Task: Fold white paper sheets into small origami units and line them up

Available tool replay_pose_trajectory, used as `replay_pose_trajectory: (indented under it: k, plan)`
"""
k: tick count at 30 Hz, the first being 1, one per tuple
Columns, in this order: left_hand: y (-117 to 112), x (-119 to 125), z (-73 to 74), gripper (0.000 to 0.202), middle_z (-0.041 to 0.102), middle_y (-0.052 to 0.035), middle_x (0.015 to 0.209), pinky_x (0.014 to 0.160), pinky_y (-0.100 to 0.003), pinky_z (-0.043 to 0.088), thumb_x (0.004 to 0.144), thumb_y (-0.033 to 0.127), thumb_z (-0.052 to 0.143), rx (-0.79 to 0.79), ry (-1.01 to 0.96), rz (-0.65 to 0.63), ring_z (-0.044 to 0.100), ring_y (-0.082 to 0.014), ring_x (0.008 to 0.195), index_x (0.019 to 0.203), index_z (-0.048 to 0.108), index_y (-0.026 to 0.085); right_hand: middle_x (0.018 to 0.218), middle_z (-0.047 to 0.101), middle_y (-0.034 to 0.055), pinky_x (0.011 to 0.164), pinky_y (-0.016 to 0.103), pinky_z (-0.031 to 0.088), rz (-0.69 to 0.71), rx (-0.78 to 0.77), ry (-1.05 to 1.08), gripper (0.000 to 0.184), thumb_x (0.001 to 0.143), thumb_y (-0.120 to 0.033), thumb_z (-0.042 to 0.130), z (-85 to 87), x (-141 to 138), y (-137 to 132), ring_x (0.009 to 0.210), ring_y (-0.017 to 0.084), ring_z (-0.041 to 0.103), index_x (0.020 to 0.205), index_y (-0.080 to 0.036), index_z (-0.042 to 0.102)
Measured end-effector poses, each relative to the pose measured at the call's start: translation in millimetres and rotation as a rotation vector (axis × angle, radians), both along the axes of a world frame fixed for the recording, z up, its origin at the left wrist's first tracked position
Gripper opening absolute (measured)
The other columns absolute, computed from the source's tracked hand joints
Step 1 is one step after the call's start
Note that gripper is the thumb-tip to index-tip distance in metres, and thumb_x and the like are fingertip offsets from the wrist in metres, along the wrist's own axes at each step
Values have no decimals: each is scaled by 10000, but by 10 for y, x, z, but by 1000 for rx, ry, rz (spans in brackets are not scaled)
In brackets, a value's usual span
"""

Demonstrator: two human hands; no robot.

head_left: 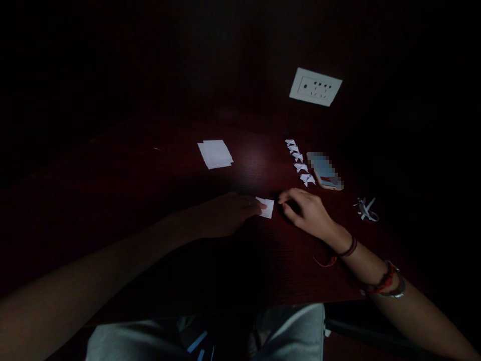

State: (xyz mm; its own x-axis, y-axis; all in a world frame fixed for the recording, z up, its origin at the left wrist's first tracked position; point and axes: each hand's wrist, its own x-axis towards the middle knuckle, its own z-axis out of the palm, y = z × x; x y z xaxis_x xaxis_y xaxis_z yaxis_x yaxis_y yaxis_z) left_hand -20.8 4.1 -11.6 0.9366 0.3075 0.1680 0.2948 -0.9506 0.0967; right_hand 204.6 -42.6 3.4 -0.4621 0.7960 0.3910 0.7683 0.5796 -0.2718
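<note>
White paper [268,208] on tabletop [158,180], left hand [225,214] atop

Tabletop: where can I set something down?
Bare wood lies between the stacked sheets and folded-paper row, and dimly between the forearms. Crowded: row, phone and paper strips at right; left hand on small paper, right hand beside it.
</note>
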Motion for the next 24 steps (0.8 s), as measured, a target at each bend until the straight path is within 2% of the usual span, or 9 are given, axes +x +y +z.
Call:
replay_pose_trajectory:
  k: [3,6,13,18,24]
  plan:
    - [-12,7,19,428,422,-36,1259,853,-290,291,777,70,374,12,-9,-7,371,-154,1148,1185,375,197,815,596,26,706,252,417,-41,-100,172,207,749,-167,441,13,-32,43,745,121,556,955,-172,454]
    - [-24,21,50,419,434,-37,1248,839,-285,297,785,71,372,15,-3,-16,379,-153,1137,1183,382,199,750,589,-2,664,233,417,-37,-191,221,256,731,-193,490,6,-68,75,675,104,547,979,-177,431]
    - [-30,25,52,461,388,-36,1282,841,-282,309,773,58,399,39,-10,-30,358,-166,1157,1201,377,227,719,559,-19,624,222,409,-60,-239,251,309,698,-147,524,-34,-94,89,634,93,522,990,-189,430]
    - [-39,33,69,446,370,-51,1276,828,-287,333,772,86,427,40,-18,-12,415,-175,1096,1193,387,228,720,561,-20,620,232,415,-77,-302,343,347,690,-173,555,-93,-113,112,637,98,525,1012,-195,428]
    - [-16,39,57,458,370,-66,1266,810,-305,333,762,88,427,76,24,-3,418,-194,1073,1198,380,219,712,584,-20,611,226,416,-31,-322,420,339,693,-147,543,-127,-153,144,637,93,528,1010,-190,435]
